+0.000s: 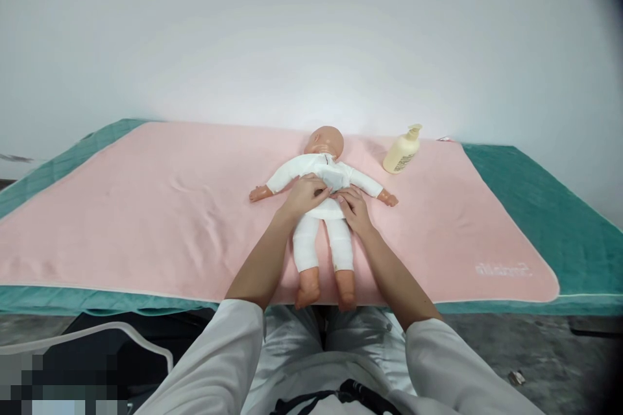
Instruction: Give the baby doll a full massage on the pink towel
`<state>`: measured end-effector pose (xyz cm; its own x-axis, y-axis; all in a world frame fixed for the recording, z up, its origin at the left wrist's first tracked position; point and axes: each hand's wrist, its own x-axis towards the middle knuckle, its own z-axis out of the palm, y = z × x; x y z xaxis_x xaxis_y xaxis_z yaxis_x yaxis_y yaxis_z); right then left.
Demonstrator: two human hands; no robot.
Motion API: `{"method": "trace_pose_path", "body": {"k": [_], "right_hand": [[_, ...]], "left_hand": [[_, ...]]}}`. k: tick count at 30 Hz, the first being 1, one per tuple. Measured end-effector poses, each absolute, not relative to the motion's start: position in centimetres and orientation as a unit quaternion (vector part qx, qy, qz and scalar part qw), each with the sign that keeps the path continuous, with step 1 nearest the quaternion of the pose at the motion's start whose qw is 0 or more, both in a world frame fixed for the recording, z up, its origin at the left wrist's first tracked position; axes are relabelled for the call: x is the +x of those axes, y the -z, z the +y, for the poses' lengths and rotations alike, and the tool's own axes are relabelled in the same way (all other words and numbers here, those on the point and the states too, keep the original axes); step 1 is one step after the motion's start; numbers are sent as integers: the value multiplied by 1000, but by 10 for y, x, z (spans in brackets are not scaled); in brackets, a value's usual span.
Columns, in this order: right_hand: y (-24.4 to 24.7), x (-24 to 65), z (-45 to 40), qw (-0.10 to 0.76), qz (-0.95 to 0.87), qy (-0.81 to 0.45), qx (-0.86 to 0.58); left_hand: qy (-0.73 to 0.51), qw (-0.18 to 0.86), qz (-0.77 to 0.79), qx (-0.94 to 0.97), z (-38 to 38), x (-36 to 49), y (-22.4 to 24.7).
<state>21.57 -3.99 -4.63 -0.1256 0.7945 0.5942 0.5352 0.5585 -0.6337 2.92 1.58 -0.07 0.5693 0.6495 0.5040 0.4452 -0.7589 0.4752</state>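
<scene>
A baby doll (325, 209) in white clothes lies on its back on a pink blanket (146, 220), its head toward the wall and its feet at the near edge. Its arms are spread to both sides. On the left of the doll's belly rests my left hand (308, 193), thumb and fingers near the shirt cloth. My right hand (354, 206) lies on the right side of the belly, fingers bent over the cloth. The fingertips of both hands come close together at the middle. Whether they pinch the fabric is too small to tell.
A cream pump bottle (402, 152) stands on the blanket, right of the doll's head. Under the blanket is a green padded cover (545, 220), showing at both sides and along the front. A pale wall (302, 32) rises behind. A dark chair-like object sits below left.
</scene>
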Motion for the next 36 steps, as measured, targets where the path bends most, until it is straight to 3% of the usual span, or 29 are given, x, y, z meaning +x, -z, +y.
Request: {"method": "trace_pose_path", "body": {"k": [15,36], "right_hand": [[40,219,-32,509,-730,-153,-430],[37,220,-8,520,-725,-160,-423]], "left_hand": [[-408,120,338,839,18,29,4],[-404,141,333,840,23,28,3]]}}
